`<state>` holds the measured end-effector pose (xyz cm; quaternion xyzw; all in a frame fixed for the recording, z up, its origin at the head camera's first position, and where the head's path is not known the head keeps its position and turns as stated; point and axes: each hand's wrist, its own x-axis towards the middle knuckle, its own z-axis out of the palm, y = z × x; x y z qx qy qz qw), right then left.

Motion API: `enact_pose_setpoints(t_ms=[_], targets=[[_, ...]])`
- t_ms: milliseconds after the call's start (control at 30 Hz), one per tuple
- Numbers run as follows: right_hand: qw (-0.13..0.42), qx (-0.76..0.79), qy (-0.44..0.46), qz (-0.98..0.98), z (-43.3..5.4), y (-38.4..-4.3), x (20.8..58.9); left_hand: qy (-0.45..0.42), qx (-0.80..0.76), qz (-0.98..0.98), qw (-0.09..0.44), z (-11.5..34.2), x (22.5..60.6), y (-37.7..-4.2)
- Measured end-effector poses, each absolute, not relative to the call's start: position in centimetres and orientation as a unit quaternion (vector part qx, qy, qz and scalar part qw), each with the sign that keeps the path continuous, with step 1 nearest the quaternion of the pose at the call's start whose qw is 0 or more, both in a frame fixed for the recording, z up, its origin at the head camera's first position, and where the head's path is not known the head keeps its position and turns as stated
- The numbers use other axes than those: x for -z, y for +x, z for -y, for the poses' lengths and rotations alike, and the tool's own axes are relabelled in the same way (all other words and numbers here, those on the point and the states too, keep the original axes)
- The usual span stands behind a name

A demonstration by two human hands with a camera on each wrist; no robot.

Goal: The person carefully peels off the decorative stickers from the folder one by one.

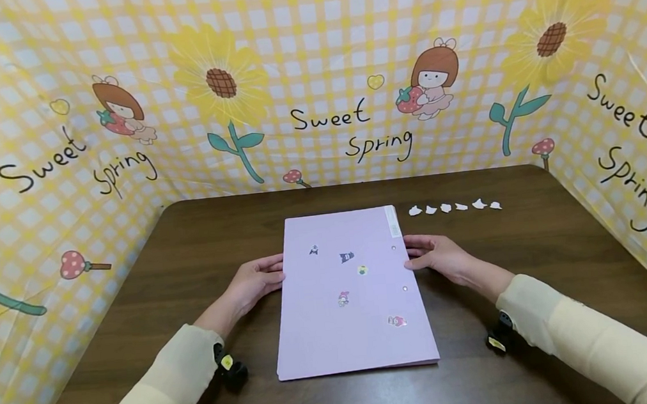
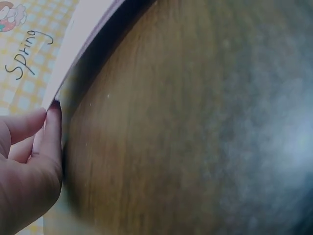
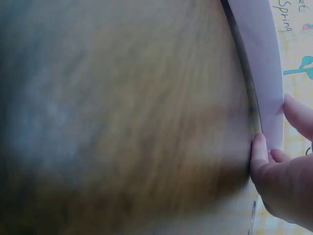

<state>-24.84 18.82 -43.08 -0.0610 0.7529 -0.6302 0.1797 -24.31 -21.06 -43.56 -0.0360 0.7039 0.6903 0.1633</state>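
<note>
A lilac folder point(image 1: 318, 337) with several small cartoon stickers on its cover and a white label point(image 1: 393, 221) at its top right corner is between both hands. My left hand point(image 1: 250, 285) pinches its left edge, thumb on the near side and other fingers partly hidden. From the opposite side, my right hand point(image 1: 444, 259) grips the right edge between thumb and fingers. The left wrist view shows the folder's edge point(image 2: 83, 36) held in the fingertips. In the right wrist view the folder's side point(image 3: 264, 73) runs down between thumb and fingers.
Several small white scraps point(image 1: 446, 208) lie in a row on the dark wooden table point(image 1: 188, 239), behind the right hand. A yellow checked cloth point(image 1: 312, 68) with printed flowers surrounds the table's back and sides. Black wrist cameras point(image 1: 233, 369) sit below both cuffs.
</note>
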Motion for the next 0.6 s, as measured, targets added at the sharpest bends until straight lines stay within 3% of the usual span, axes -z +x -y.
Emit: enact_pose_setpoints(t_ms=[600], targets=[[0.171,0.615,-0.057,-0.767,-18.52,-24.56,42.96,-0.029,-0.609,-0.788,0.083,21.12,43.94,-23.92]])
